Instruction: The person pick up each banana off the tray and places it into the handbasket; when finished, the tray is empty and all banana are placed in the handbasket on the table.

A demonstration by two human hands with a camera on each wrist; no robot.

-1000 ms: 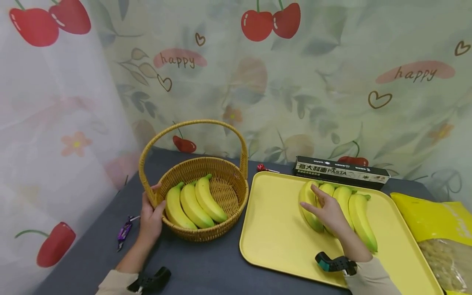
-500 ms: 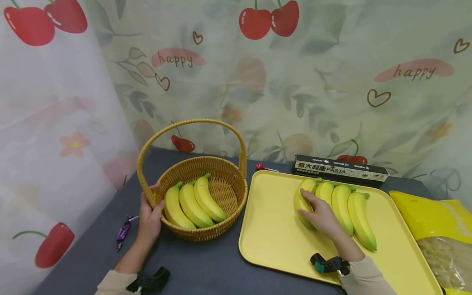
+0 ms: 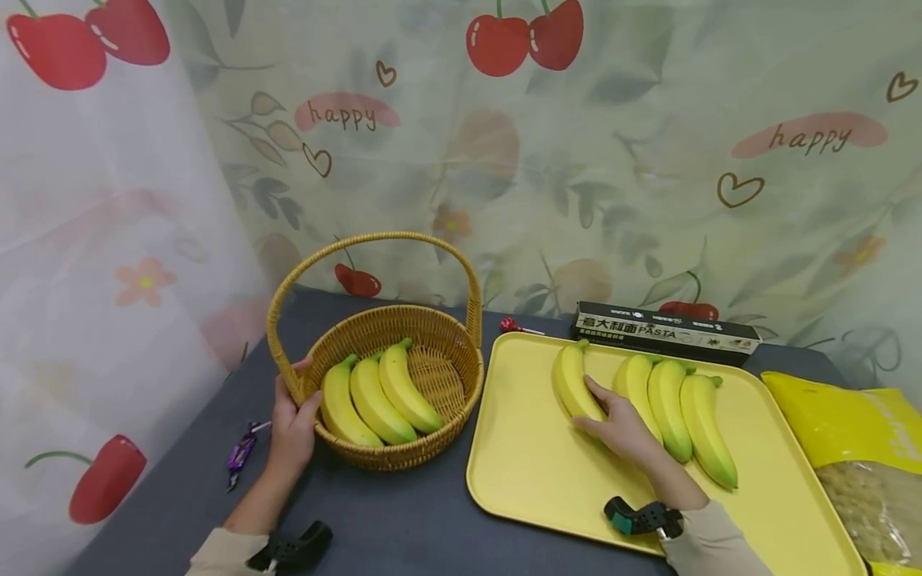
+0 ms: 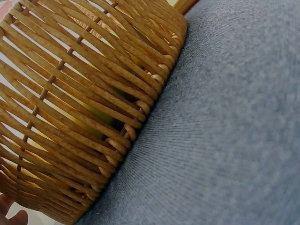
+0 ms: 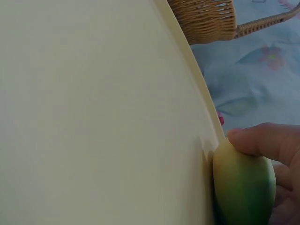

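My right hand [image 3: 625,426] pinches a banana [image 3: 571,376] by its lower part, over the left half of the yellow tray [image 3: 529,468]. In the right wrist view the thumb and fingers sit around the banana's green tip [image 5: 244,187]. Three more bananas [image 3: 671,408] lie side by side on the tray, right of that hand. My left hand [image 3: 291,420] grips the wicker basket [image 3: 392,458] at its left rim, by the foot of the handle. Three bananas [image 3: 382,400] rest inside the basket. The basket's woven wall [image 4: 70,93] fills much of the left wrist view.
A black pasta box [image 3: 663,334] stands behind the tray. To the tray's right lies a yellow bag [image 3: 850,432]. A red lollipop [image 3: 510,325] is near the tray's back left corner. A purple-wrapped candy [image 3: 241,456] lies left of the basket on the dark tabletop [image 3: 403,520].
My right hand has taken hold of the leftmost banana on the tray and moved it left, away from the other three. The left hand stays on the basket.
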